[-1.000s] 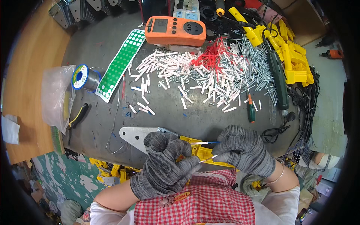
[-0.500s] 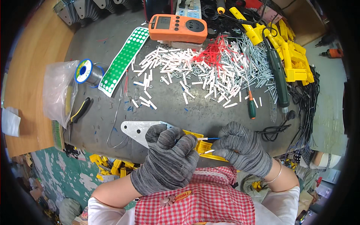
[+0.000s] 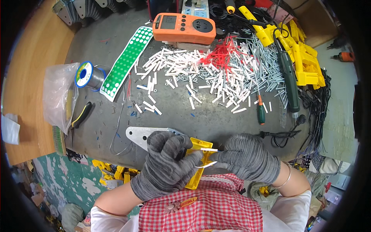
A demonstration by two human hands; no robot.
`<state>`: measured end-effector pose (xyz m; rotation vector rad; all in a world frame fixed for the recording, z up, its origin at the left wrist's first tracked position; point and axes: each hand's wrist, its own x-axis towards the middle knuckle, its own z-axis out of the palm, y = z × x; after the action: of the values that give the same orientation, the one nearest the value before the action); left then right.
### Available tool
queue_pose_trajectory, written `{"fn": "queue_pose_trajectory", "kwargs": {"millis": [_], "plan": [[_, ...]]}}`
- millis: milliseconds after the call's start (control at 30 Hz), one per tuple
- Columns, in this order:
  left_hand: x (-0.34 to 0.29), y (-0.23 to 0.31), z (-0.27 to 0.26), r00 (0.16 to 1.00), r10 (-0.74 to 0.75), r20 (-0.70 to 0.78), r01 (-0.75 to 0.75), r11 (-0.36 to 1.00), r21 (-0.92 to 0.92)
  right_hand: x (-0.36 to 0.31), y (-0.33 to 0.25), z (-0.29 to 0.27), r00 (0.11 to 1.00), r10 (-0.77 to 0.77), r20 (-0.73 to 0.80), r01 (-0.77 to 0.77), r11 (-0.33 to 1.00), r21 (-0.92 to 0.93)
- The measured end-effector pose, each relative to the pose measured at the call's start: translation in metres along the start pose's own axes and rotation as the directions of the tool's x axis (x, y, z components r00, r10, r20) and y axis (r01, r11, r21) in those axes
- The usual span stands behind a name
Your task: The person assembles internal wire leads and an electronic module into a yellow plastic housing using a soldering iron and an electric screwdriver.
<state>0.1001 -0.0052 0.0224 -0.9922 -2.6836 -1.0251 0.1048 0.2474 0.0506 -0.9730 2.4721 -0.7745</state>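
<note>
Both of my hands wear grey knitted gloves and work close together at the table's near edge. My left hand (image 3: 164, 164) is curled against a yellow plastic housing (image 3: 195, 179), its thumb stretched towards the right hand. A flat silver metal bracket (image 3: 138, 136) with holes sticks out to the left from behind the left fingers. My right hand (image 3: 247, 156) is closed, its fingertips pinching beside a white sleeve (image 3: 209, 149) that lies across the housing. A thin white wire (image 3: 208, 165) bends between the two hands below it. The gloves hide the exact grips.
White sleeves (image 3: 185, 62), red pieces (image 3: 220, 54) and screws (image 3: 270, 77) are heaped beyond my hands. Around them lie an orange meter (image 3: 183, 28), a solder spool (image 3: 89, 75), pliers (image 3: 82, 115), a screwdriver (image 3: 261, 112), a dark green corded tool (image 3: 288, 79) and yellow housings (image 3: 307, 63).
The yellow housing has turned more upright and shifted left. My left thumb and finger have come away from the white sleeve. The blue wire between the hands now barely shows.
</note>
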Motion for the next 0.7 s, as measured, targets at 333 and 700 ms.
{"fn": "queue_pose_trajectory", "kwargs": {"millis": [333,700], "plan": [[-0.018,0.008,-0.007,0.927,0.351,0.134,-0.373,0.815,0.444,0.043,-0.002,-0.009,0.957,0.128,-0.260,-0.073,0.975,0.211],[-0.016,-0.003,0.000,0.951,0.310,-0.010,-0.302,0.932,0.199,0.049,-0.019,-0.016,0.979,0.038,-0.198,-0.076,0.979,-0.186]]}}
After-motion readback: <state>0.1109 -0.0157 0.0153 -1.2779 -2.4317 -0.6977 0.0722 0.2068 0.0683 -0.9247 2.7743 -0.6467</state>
